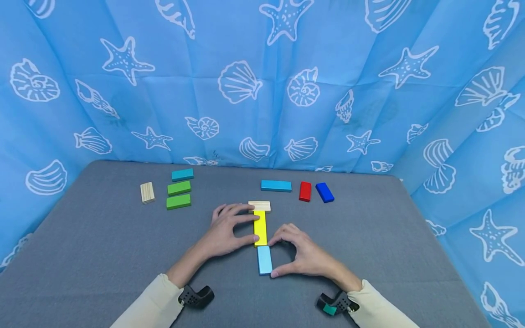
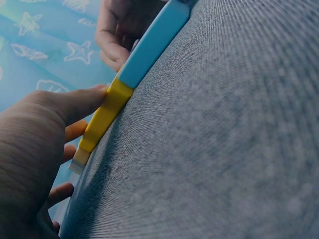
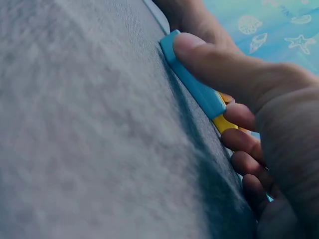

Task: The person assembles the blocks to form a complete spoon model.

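A yellow block (image 1: 260,228) lies lengthwise between a pale wooden block (image 1: 262,206) at its far end and a light blue block (image 1: 264,260) at its near end, forming a line. My left hand (image 1: 226,231) rests its thumb and extended index finger on the yellow block, and another fingertip reaches the wooden one. On the right side of the line, my right hand (image 1: 308,255) curves, holding the light blue block between thumb and index finger near its two ends. The right wrist view shows the thumb (image 3: 192,47) against this light blue block (image 3: 199,89).
At the left lie a wooden block (image 1: 147,192), a teal block (image 1: 182,175) and two green blocks (image 1: 178,187). Farther back are another blue block (image 1: 276,186), a red block (image 1: 305,191) and a dark blue block (image 1: 325,192). A patterned curtain (image 1: 279,114) borders the grey table (image 1: 369,228).
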{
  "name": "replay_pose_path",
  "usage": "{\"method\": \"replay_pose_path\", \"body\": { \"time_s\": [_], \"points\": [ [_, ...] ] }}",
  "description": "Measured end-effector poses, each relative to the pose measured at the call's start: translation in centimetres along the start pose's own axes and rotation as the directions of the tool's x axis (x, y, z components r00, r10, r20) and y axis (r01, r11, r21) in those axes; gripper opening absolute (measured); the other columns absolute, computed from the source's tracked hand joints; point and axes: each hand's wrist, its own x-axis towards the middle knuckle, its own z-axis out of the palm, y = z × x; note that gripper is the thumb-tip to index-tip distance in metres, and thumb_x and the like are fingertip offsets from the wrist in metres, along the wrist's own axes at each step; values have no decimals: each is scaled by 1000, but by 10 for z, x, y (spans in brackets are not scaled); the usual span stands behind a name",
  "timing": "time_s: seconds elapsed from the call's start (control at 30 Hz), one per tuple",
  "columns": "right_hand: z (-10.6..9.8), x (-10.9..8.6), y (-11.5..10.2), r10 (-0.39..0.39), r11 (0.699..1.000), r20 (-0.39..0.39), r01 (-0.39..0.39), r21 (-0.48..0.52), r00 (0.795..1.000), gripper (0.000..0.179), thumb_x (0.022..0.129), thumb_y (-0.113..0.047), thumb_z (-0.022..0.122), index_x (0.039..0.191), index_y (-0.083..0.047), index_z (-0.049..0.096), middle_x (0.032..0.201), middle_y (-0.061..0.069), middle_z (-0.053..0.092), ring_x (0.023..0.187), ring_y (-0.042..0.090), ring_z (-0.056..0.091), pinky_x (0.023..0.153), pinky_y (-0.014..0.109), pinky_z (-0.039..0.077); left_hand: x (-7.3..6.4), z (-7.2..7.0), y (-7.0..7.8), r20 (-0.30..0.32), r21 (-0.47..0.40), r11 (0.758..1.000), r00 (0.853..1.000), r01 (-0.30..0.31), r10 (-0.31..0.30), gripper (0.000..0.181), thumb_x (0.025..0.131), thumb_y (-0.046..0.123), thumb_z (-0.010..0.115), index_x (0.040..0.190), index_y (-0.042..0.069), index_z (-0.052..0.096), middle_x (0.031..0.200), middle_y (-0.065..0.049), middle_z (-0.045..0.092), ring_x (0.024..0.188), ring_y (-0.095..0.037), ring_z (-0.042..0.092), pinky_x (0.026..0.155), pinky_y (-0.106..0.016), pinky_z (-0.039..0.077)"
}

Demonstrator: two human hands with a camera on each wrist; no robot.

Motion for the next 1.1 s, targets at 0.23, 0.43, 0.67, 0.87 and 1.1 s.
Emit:
{"method": "replay_pose_path", "body": {
  "time_s": [0.23, 0.43, 0.67, 0.87, 1.1],
  "points": [
    [3, 0, 1, -36, 999, -41, 36, -9, 998, 53, 74, -47, 90, 119, -30, 68, 117, -16, 59, 113, 12, 51, 97, 43, 45, 0, 0, 0, -1, 2, 1000, 1000, 0, 0, 54, 89, 52, 74, 137, 29, 66, 152, 1, 48, 145, -30, 34, 116, -65, 9],
    [5, 0, 2, -79, 997, -60, 77, -26, 995, 51, 76, -46, 89, 121, -32, 70, 115, -15, 59, 109, 12, 52, 93, 39, 45, -1, -2, 1, -3, -12, 1000, 1000, 1, -1, 54, 88, 50, 75, 137, 28, 66, 152, 1, 49, 145, -31, 34, 116, -65, 8],
    [9, 0, 1, -119, 991, -72, 115, -63, 990, 47, 77, -47, 87, 120, -33, 72, 113, -16, 58, 107, 11, 51, 91, 39, 45, 0, -3, 2, 2, -7, 1000, 1000, 7, -7, 54, 88, 51, 75, 137, 28, 66, 152, 1, 49, 145, -31, 34, 116, -65, 8],
    [8, 0, 1, -122, 992, -83, 120, -32, 989, 48, 77, -44, 89, 120, -31, 72, 113, -15, 59, 108, 11, 52, 92, 40, 45, -1, -3, 2, -3, 0, 1000, 1000, 8, -8, 54, 88, 51, 75, 137, 28, 66, 152, 1, 49, 145, -31, 34, 116, -65, 8],
    [-8, 0, 10, -93, 996, -165, 94, -4, 982, 47, 79, -37, 89, 120, -23, 73, 112, -9, 63, 105, 16, 58, 89, 37, 47, 0, -1, 1, -6, -2, 1000, 1000, -3, 3, 55, 88, 53, 73, 137, 29, 66, 152, 1, 48, 145, -30, 34, 116, -65, 9]
  ]
}}
